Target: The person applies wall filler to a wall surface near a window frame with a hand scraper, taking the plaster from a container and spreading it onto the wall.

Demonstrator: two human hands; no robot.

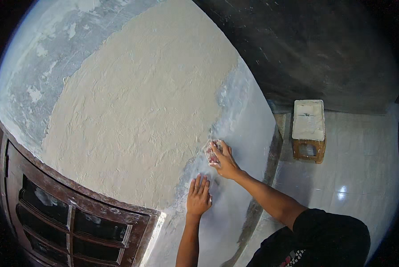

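Note:
My right hand [227,165] grips a palm-sized red-and-white pad [212,153] against the wall, at the lower right edge of a wide cream plaster coat [137,102]. What kind of pad it is cannot be made out for certain; its face against the wall is hidden. Lower and to the left, my left hand [199,199] rests flat on the smooth pale wall [217,204], fingers stretched out and holding nothing. White smears show on the fingertips of both hands.
At lower left is a dark brown wooden window frame [70,196] with glass panes. To the right, a tray of cream paste [308,122] sits on a brown stool [310,151] on the tiled floor [355,169]. A dark wall [315,53] stands behind.

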